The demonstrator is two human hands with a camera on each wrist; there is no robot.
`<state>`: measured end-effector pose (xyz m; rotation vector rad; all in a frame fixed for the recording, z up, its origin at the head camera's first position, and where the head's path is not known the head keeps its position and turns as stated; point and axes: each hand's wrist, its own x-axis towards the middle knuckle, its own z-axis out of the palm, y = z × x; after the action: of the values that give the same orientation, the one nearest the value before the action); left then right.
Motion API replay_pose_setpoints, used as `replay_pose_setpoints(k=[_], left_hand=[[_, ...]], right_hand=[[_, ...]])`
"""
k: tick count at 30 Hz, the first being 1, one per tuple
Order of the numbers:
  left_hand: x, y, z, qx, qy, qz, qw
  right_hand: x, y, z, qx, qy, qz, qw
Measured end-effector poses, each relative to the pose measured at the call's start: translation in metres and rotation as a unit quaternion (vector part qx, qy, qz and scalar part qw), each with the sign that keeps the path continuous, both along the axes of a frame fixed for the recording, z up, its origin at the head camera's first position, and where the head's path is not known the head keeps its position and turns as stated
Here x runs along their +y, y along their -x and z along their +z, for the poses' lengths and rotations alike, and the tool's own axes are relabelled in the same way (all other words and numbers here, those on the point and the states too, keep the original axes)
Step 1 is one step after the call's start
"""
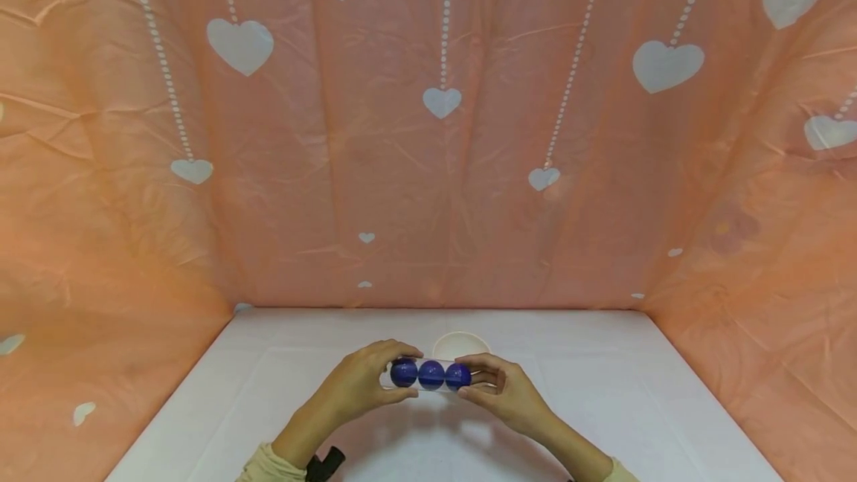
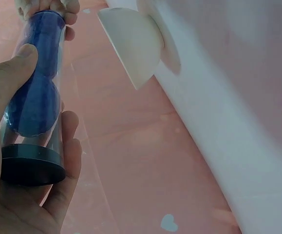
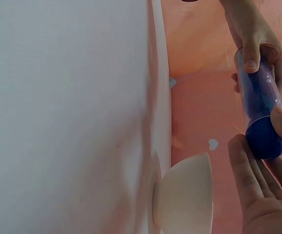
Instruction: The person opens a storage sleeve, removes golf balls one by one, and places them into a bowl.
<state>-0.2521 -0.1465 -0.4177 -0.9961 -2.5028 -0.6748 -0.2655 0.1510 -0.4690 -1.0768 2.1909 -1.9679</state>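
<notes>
My left hand (image 1: 364, 378) grips a clear tube (image 2: 56, 124) with a black cap (image 2: 32, 165) on its near end, thumb along one side and fingers round the other. Dark blue balls (image 1: 431, 375) sit in a row along it, three of them showing in the head view. At the tube's other end, my right hand (image 1: 506, 391) pinches the last blue ball (image 3: 267, 141) between thumb and fingertips. In the right wrist view this ball bulges out past the tube's rim. The tube is held level above the table, crosswise in front of me.
A cream bowl (image 1: 462, 346) stands upright on the white table (image 1: 294, 363) just behind the tube. Orange-pink sheeting (image 1: 402, 192) with white hearts rises at the back and both sides. A black object (image 1: 326, 463) shows by the left sleeve.
</notes>
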Motion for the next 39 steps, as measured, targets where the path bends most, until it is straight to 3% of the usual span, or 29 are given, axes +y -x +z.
replay_pose_setpoints(k=[5,13,19,27,39], left_hand=[[-0.001,0.003,-0.002,-0.028,-0.017,-0.01,0.9994],[-0.001,0.009,-0.005,-0.062,-0.061,-0.051,0.9949],[-0.001,0.011,-0.007,-0.06,-0.079,-0.062,0.9931],[-0.002,0.015,-0.011,-0.055,-0.091,-0.076,0.9914],[-0.004,0.015,-0.013,-0.056,-0.104,-0.078,0.9899]], right_hand=[[0.002,0.001,0.002,-0.005,0.013,0.012,0.9998],[0.003,0.001,0.006,0.003,0.02,0.011,0.9997],[0.004,0.002,0.006,0.017,0.021,0.004,0.9996],[0.005,0.001,0.006,0.004,0.024,-0.001,0.9997],[0.005,0.002,0.007,0.014,0.029,-0.01,0.9994]])
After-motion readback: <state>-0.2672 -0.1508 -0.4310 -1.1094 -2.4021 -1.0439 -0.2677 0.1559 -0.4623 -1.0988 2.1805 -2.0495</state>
